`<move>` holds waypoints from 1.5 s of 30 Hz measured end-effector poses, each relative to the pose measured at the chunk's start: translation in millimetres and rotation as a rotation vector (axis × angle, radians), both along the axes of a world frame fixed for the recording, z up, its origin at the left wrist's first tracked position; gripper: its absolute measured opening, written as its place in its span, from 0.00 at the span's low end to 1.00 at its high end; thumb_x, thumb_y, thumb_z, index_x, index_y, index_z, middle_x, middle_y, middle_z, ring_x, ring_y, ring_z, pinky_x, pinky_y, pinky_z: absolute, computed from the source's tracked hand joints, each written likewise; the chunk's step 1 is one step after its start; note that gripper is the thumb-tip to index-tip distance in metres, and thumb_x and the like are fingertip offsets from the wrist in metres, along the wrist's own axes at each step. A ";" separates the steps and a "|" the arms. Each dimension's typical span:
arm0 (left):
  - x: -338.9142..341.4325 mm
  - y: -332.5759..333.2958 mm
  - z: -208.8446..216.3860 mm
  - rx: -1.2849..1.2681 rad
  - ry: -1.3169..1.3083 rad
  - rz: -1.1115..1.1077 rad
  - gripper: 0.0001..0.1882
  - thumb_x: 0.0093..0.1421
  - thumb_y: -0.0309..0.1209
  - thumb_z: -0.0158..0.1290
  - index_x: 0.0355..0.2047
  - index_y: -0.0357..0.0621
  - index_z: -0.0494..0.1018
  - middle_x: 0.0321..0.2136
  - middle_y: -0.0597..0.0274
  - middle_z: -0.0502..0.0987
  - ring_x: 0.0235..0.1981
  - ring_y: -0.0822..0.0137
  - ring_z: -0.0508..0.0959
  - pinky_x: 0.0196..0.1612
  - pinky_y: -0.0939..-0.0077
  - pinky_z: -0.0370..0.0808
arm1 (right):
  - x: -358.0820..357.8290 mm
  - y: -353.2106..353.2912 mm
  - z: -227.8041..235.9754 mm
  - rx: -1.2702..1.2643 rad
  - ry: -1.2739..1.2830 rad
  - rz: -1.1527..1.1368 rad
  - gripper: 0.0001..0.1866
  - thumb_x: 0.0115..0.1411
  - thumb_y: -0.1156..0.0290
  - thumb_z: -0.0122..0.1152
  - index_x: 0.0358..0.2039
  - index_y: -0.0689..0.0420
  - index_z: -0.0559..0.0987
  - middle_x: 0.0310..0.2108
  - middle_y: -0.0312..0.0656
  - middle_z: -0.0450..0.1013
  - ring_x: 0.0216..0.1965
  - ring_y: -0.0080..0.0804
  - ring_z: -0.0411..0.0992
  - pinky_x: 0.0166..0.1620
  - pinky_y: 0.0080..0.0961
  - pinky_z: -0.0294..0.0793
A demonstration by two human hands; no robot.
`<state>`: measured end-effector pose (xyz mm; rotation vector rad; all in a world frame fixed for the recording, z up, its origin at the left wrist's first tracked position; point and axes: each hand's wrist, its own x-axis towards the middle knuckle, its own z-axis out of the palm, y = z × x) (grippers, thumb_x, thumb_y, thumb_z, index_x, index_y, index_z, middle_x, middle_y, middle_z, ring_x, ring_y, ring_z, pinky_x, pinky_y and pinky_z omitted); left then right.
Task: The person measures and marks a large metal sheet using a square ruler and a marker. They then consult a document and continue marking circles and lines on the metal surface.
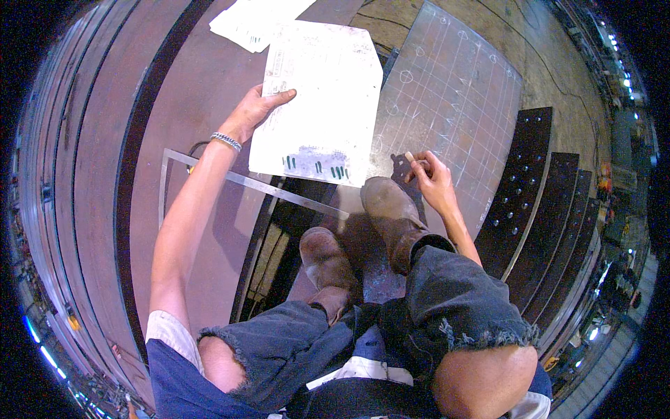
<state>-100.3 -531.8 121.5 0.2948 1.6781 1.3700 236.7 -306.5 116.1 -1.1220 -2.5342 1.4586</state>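
Note:
My left hand (259,110) is closed on the left edge of a large white paper sheet (317,105), thumb on top. Faint printing and dark green marker strokes show on the sheet, with a grey smudge along its lower edge. On the right, my right hand (434,178) pinches a short pale stick of chalk (410,157) between thumb and fingertips. Just beyond that hand lies a steel plate (447,91) covered with chalk grid lines and small drawn circles. The chalk appears above the plate's near part; I cannot tell whether it touches.
More white papers (258,22) lie at the far left on a brownish steel surface (183,91). A metal framing square (279,193) rests below the sheet. Dark drilled plates (520,185) are stacked to the right. My boots (391,209) are close to the plate.

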 end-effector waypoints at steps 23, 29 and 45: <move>-1.9 -1.7 -5.2 -0.005 -0.027 -0.003 0.32 0.56 0.39 0.66 0.54 0.29 0.70 0.47 0.48 0.79 0.45 0.64 0.81 0.48 0.72 0.79 | -2.2 -1.8 0.4 -0.011 -0.012 -0.002 0.10 0.65 0.66 0.58 0.38 0.60 0.77 0.24 0.44 0.80 0.28 0.33 0.79 0.34 0.32 0.73; -1.9 0.6 -2.9 -0.016 -0.017 -0.012 0.33 0.56 0.40 0.66 0.54 0.28 0.69 0.48 0.46 0.78 0.46 0.63 0.81 0.49 0.71 0.79 | 0.3 0.3 -3.0 -0.010 -0.013 0.003 0.11 0.65 0.65 0.59 0.39 0.60 0.77 0.25 0.44 0.80 0.29 0.34 0.79 0.35 0.32 0.74; 0.2 1.2 0.8 -0.001 -0.040 -0.004 0.28 0.57 0.38 0.65 0.52 0.32 0.72 0.46 0.53 0.80 0.43 0.66 0.81 0.46 0.73 0.79 | 3.2 0.9 -4.1 -0.028 0.014 0.004 0.10 0.64 0.67 0.57 0.40 0.60 0.77 0.27 0.45 0.81 0.31 0.34 0.80 0.37 0.32 0.74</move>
